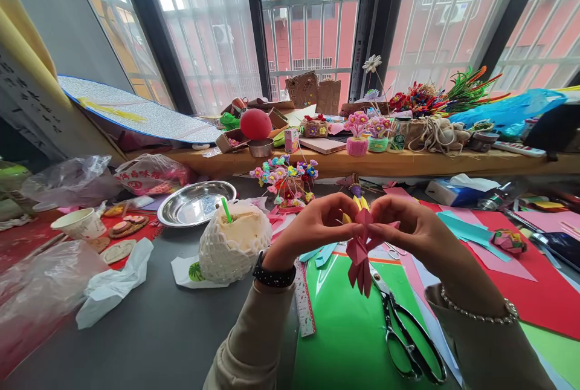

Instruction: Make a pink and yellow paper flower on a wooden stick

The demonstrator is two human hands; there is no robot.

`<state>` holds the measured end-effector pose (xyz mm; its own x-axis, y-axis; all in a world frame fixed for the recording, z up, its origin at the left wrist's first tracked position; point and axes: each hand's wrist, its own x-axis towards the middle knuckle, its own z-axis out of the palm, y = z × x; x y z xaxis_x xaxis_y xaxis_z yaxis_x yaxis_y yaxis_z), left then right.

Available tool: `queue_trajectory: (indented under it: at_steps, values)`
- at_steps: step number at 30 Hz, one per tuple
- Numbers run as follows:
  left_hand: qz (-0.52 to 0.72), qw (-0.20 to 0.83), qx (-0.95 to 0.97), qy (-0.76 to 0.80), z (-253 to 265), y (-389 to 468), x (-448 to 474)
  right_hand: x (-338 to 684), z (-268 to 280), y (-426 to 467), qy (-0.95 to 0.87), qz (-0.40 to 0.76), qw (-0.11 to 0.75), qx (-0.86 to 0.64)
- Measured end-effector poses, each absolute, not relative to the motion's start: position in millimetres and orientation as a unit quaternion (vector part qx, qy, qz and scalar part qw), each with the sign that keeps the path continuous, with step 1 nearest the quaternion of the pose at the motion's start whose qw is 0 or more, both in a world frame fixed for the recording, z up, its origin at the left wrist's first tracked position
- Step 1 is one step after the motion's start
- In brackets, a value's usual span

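Between my two hands hangs a pink folded-paper figure [357,251], its split, pointed strips dangling downward. My left hand [324,224] pinches its upper left part between thumb and fingers. On the other side, my right hand [405,224] pinches the upper right part near a pointed pink flap. Both hands are raised above a green sheet [344,317] on the table. Large scissors with black handles [410,335] lie on that sheet below my right hand. A patterned ruler [305,299] rests along the sheet's left edge.
Left of my hands stands a coconut in white foam netting [235,239] with a green straw. Behind it is a metal plate [194,204]. Red paper [539,293] and blue strips [471,233] lie on the right. Craft flowers [285,178] stand before the crowded windowsill [217,165].
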<state>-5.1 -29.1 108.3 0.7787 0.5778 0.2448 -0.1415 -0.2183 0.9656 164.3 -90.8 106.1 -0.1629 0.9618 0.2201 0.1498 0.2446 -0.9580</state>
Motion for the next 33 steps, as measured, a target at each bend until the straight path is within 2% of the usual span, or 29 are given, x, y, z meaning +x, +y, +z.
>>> queue_trajectory:
  at_steps: [9,33]
  values:
    - [0.304,0.604,0.720,0.154,104.6,-27.3,-1.4,167.7,104.5,-88.6,-0.657,0.383,0.473,-0.445]
    - [0.297,0.597,0.728,0.159,109.6,-32.0,-3.6,166.8,105.8,-91.7,-0.660,0.389,0.460,-0.449]
